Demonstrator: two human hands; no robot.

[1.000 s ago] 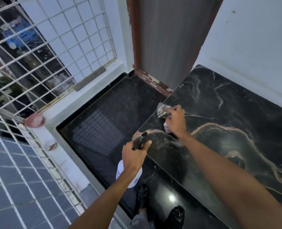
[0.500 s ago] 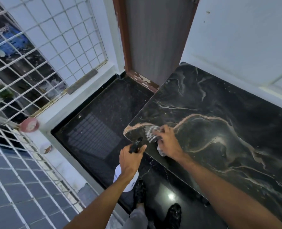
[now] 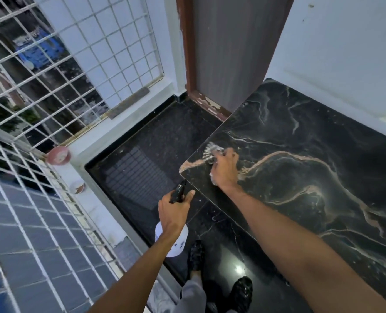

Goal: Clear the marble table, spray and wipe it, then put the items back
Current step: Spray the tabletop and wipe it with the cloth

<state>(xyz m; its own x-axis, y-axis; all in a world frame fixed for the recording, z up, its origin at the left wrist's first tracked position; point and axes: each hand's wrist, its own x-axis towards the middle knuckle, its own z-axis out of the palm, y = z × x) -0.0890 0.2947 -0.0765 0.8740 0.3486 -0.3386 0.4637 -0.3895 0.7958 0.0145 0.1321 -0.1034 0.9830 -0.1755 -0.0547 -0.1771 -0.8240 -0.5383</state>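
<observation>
A crumpled cloth (image 3: pixel 211 152) is pressed flat against the black marble desk (image 3: pixel 312 177), close to the desk's near-left corner, where pale tan veins run across the dark stone. The cloth is held down by the right hand (image 3: pixel 224 170), whose fingers (image 3: pixel 229 154) are curled over it, a striped fold left showing beyond the fingertips. A spray bottle (image 3: pixel 172 236) is gripped by the left hand (image 3: pixel 172 211) just off the desk's edge, above the floor; its black trigger head (image 3: pixel 178 194) is seen protruding above the closed fingers, and its white body is seen hanging below the wrist. The desk's surface is otherwise seen bare and glossy. Dark polished floor (image 3: pixel 156 159) is seen beneath, with the person's black shoes (image 3: pixel 196 256) at the bottom of the frame. A brown-framed door (image 3: pixel 228 46) is set behind the desk, and white grilles (image 3: pixel 58 64) are fitted to the left.
</observation>
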